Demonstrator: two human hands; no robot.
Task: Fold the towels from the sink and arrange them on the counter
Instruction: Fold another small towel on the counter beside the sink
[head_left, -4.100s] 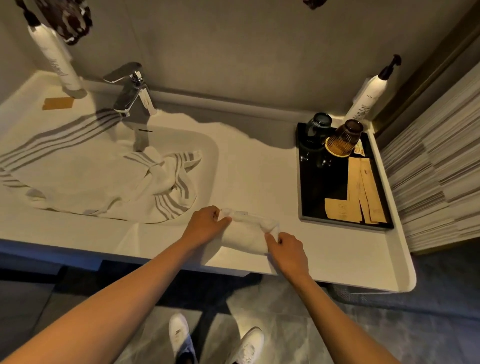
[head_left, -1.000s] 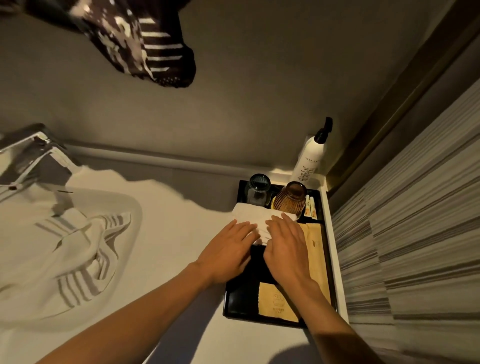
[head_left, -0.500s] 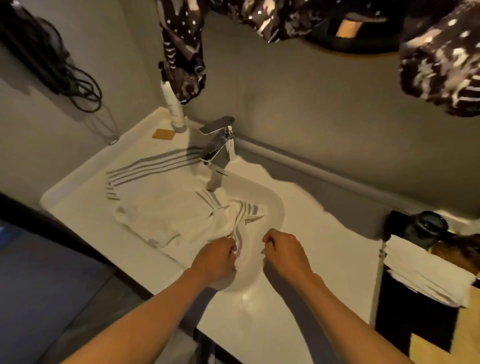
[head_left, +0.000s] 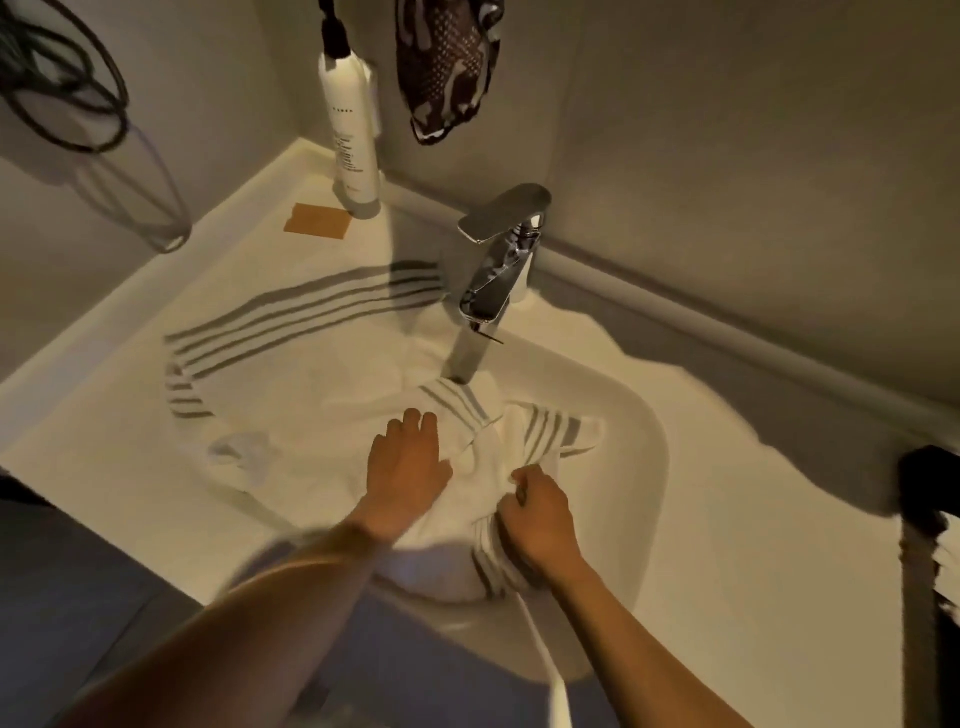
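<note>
Towel (head_left: 311, 395), one, white with grey stripes, crumpled, spilling from sink (head_left: 644, 452) onto counter (head_left: 727, 519) at left. Two hands: left hand (head_left: 405, 473) flat on it, fingers straight; right hand (head_left: 540, 519) clutching a bunched fold. One faucet (head_left: 498, 270), one bottle (head_left: 350, 130).

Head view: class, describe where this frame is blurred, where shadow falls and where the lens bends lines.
Head view: motion blur smears the left hand's forearm and the black tray; the faucet casts a dark shadow over the striped towel; warm, dim light; the counter edges bow from wide-angle distortion.
</note>
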